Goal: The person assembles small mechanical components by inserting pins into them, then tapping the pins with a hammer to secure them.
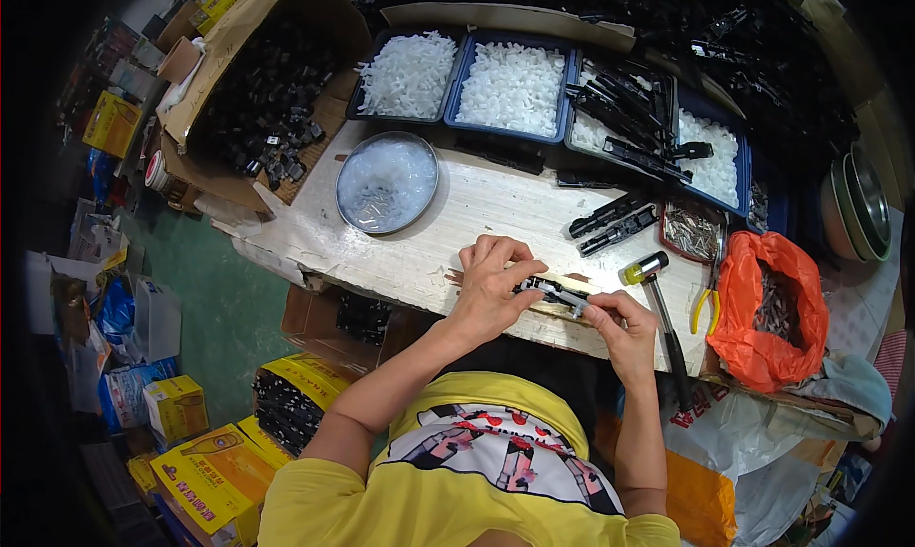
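Note:
Near the front edge of the white table, my left hand grips a long black plastic part with a light grey strip. Its thumb and fingers are closed around the left end. My right hand pinches the right end of this part between thumb and fingertips. A pale wooden block shows just behind it. Right of my hands lies a hammer with a yellow-and-metal head and black handle. Two similar black plastic parts rest farther back.
Blue trays of small white pieces line the back; black parts lie across one. A round dish holds clear pieces and metal pins. At right are yellow-handled pliers, a pin tray and an orange bag. A cardboard box stands left.

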Motion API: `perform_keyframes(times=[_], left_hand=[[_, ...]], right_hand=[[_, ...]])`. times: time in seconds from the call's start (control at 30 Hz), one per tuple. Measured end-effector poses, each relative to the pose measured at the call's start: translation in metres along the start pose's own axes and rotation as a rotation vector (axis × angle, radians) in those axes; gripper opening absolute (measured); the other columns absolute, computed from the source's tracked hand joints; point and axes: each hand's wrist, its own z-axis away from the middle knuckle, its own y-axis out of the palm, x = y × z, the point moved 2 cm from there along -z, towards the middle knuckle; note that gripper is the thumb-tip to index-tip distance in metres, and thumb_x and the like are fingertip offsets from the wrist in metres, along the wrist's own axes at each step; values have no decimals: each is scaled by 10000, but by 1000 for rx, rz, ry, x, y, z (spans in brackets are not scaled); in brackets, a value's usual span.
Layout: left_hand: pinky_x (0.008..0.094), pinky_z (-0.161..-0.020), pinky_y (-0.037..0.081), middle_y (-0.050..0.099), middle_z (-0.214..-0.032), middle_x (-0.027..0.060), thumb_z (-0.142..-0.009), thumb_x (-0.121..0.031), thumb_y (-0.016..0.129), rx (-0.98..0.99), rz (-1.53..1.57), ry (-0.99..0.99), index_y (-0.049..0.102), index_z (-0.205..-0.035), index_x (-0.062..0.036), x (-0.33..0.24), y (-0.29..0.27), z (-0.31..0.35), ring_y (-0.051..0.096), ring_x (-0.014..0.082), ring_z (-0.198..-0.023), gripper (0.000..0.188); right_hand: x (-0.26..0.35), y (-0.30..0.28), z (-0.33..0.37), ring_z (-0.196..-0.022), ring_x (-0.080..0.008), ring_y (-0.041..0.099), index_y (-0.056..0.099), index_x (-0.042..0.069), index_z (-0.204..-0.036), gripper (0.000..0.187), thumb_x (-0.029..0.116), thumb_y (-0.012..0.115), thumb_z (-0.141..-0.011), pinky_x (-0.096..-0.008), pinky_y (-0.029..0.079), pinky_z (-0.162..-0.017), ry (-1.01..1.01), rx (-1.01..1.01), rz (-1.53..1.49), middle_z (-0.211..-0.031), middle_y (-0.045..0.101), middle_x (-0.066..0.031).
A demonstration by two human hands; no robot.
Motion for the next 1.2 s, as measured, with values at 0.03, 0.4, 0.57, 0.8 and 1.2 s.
perform_keyframes(times=[0.03,0.4,0.57,0.8,1.2], left_hand=[[343,-826,270,532,-936,-2,-608,-130,739,0,0,1,648,-902,-109,0,0,1,436,185,-951,309],[369,-786,254,537,-853,-26,-631,-84,695,-57,2,153,649,-715,-127,2,6,3,452,185,-904,106],[348,-765,274,552,-837,-16,-602,-82,694,-58,-67,225,636,-696,-138,1,2,-9,473,188,-855,123],[420,-734,299,551,-884,-19,-637,-144,641,-67,-97,243,604,-684,-162,19,21,10,484,208,-886,63],[430,-591,422,557,-690,110,-670,-193,563,-237,-476,54,593,-666,-77,38,69,12,535,269,-662,120]], right_hand=[[-1,0,1,-594,-63,527,627,-22,-818,94,46,657,-760,-195,412,-541,5,-2,-1,-686,582,-32],[-6,-3,-6,-581,-69,528,619,-21,-804,84,33,654,-750,-203,416,-536,101,4,58,-652,577,-29],[-4,-6,-25,-539,-53,483,568,14,-722,97,21,664,-731,-205,382,-488,276,52,-7,-592,551,-5],[-21,-6,-24,-581,-113,562,553,48,-706,177,127,710,-688,-257,458,-535,420,120,125,-645,594,-46],[-174,-45,-63,-596,-192,546,567,36,-776,99,120,581,-726,-325,450,-542,123,119,263,-657,579,-88]])
